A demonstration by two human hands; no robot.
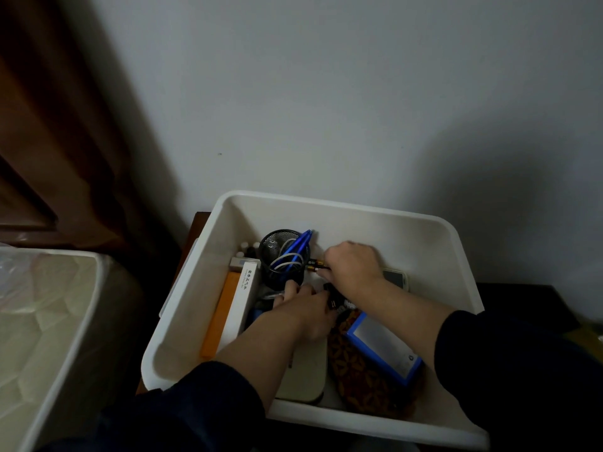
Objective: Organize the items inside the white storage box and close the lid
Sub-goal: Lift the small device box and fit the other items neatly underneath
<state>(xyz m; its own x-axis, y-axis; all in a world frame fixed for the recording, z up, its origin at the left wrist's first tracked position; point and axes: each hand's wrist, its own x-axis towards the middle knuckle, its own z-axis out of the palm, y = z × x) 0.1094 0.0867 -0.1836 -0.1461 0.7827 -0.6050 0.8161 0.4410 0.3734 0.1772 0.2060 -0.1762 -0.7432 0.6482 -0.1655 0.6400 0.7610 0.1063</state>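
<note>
Batteries (316, 266) sit pinched in your right hand (354, 267); drop them upright into the mesh cup (283, 259) while your left hand (305, 308), grip hidden, steadies clutter.

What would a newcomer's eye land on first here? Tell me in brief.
The white storage box, open below the pale wall, with both hands deep inside. The right hand pinches small batteries beside a black mesh pen cup holding blue pens; the left hand reaches in just below the cup. An orange box lines the left wall.
</note>
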